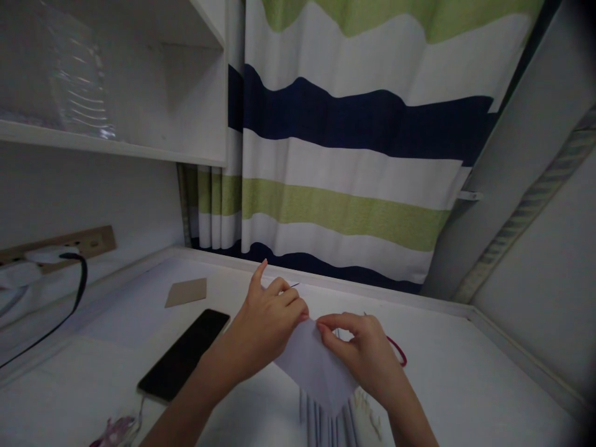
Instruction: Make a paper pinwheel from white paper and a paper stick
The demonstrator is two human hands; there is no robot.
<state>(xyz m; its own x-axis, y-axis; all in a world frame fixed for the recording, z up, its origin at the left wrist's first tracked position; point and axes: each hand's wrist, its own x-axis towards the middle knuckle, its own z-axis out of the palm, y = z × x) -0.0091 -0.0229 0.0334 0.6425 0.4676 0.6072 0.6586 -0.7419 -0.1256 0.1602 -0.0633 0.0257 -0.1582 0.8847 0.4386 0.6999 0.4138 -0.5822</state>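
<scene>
A sheet of white paper (316,372), with a faint crease and a corner pointing towards me, hangs between my hands above the desk. My left hand (274,310) pinches its upper edge, with one finger raised and pointing away. Close beside it, my right hand (361,347) pinches the same edge between thumb and fingertips. Part of the sheet is hidden behind the left hand. Under the paper's near corner lie several thin pale strips (326,428); what they are I cannot tell. A red loop (397,351) shows just past the right hand.
A black phone (186,354) lies left of my left forearm, with a brown card (187,292) beyond it. Plugs and a black cable (79,292) run from a wall socket strip (97,239). A white shelf (116,149) overhangs the left; a striped curtain (349,167) hangs behind the desk.
</scene>
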